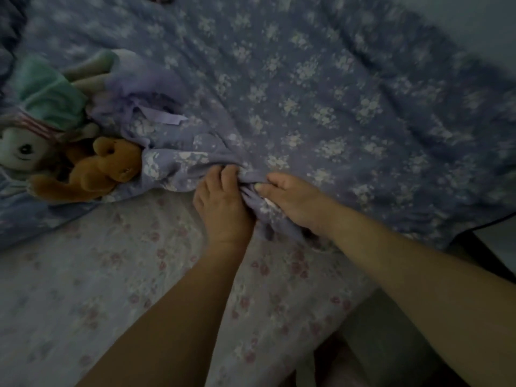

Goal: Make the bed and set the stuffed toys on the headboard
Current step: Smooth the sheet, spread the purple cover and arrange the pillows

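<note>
Gripping a bunched fold of the blue floral blanket (321, 101), the left hand (223, 208) and right hand (293, 202) are working near the bed's (83, 289) edge; a brown teddy bear (95, 169) and doll (36, 118) are lying at the blanket's left edge.

Both bare forearms are reaching forward from the near edge of the scene, converging toward the middle. The left hand (223, 208) is lying palm down, its wrist straight and its fingers curling at the far end, where they are gripping a bunched fold of blue floral-printed cotton quilt (321, 107). The right hand (293, 202) is coming in from the near right, turned slightly onto its side, its thumb pointing left and pinching the same gathered fold against the curled fingers beneath. The two hands are sitting just beside each other, knuckles nearly touching.
</note>
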The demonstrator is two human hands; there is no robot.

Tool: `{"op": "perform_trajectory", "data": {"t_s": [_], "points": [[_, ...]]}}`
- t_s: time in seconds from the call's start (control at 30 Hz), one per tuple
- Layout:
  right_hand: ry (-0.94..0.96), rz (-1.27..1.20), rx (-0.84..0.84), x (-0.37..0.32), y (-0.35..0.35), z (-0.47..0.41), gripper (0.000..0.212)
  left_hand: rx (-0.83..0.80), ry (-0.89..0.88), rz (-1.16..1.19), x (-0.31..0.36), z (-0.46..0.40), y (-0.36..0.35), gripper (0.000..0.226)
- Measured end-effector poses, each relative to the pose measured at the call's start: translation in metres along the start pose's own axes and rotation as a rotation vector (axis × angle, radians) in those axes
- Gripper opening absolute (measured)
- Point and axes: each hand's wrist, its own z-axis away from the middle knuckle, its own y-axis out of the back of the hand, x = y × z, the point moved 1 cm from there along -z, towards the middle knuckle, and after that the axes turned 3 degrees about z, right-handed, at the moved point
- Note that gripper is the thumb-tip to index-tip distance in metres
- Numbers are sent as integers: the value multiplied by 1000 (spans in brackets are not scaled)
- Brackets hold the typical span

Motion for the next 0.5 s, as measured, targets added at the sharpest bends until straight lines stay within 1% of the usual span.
{"op": "perform_trajectory", "data": {"t_s": [0.03,0.07,0.13,0.2,0.27,0.3,0.37,0.43,0.5], "points": [[-11,-32,-34,-7,1,6,25,30,-23,-15,-3,-3,13,28],[-16,-18,-67,-13,3,12,26,27,-35,-25,-10,-5,22,21],[8,80,-130,-24,8,20,28,-77,-12,-11,-17,-9,41,11],[33,249,-157,-28,11,27,32,-139,7,11,-21,-10,58,4],[52,520,-146,-26,12,33,39,-184,12,14,-24,-3,75,1],[65,668,-134,-23,12,34,39,-201,-8,11,-26,2,81,2],[82,877,-113,-18,9,40,26,-252,-53,-30,-27,17,92,2],[73,936,-87,-12,3,45,12,-321,-71,-60,-28,31,97,14],[54,957,-87,-7,-3,48,10,-405,-22,-75,-28,42,102,19]]}}
